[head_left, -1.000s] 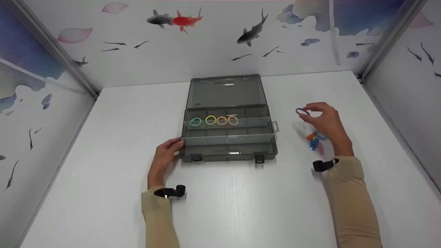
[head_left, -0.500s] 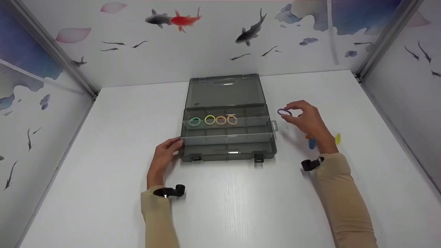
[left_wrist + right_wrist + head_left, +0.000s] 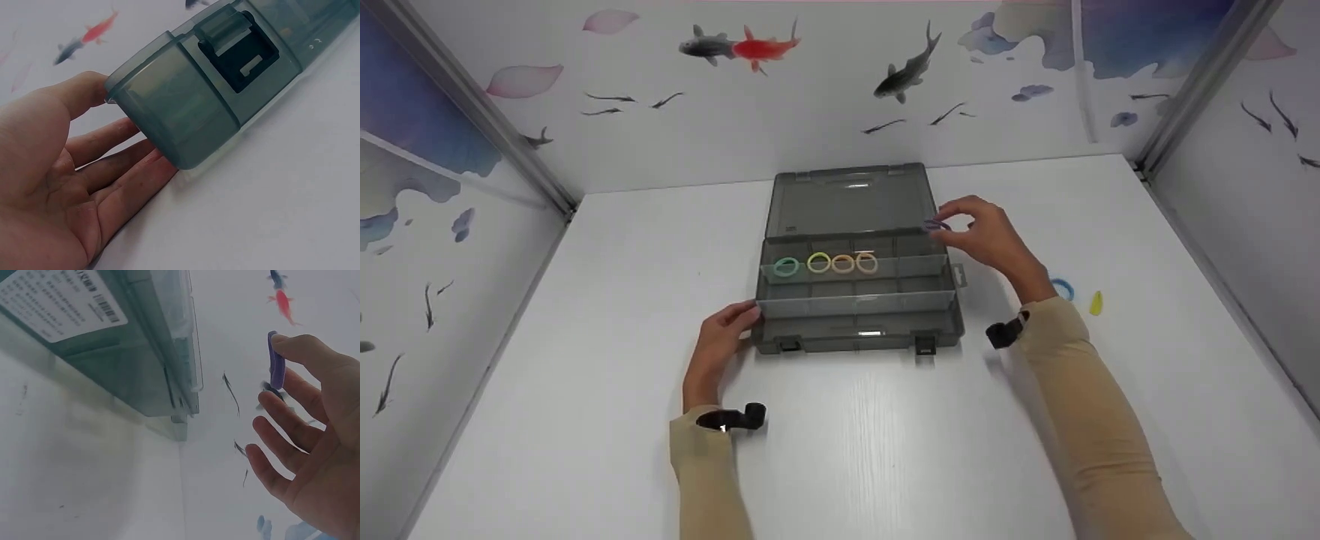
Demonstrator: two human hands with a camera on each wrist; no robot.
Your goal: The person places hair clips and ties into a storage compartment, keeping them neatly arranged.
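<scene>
A smoky grey plastic storage box (image 3: 855,330) lies with its lid (image 3: 851,204) folded back. In its back row stand a green hair tie (image 3: 786,267), a yellow one and two peach ones, leaning by the divider. My left hand (image 3: 718,341) holds the box's front left corner; the left wrist view has its thumb at the rim and its fingers (image 3: 121,180) against the lower side. Over the box's back right corner, my right hand (image 3: 986,236) pinches a purple hair tie (image 3: 276,363) between thumb and index finger. Its other fingers are spread and loosely bent.
Right of the box, a blue hair tie (image 3: 1063,289) and a yellow one (image 3: 1096,303) lie on the white table (image 3: 840,450), partly behind my right arm. A printed wall (image 3: 825,112) rises behind the lid. The box's side latch (image 3: 959,275) sticks out to the right.
My right hand has carried the purple hair tie leftward from the loose pile to the box's back right corner. The left hand and the box have stayed in place.
</scene>
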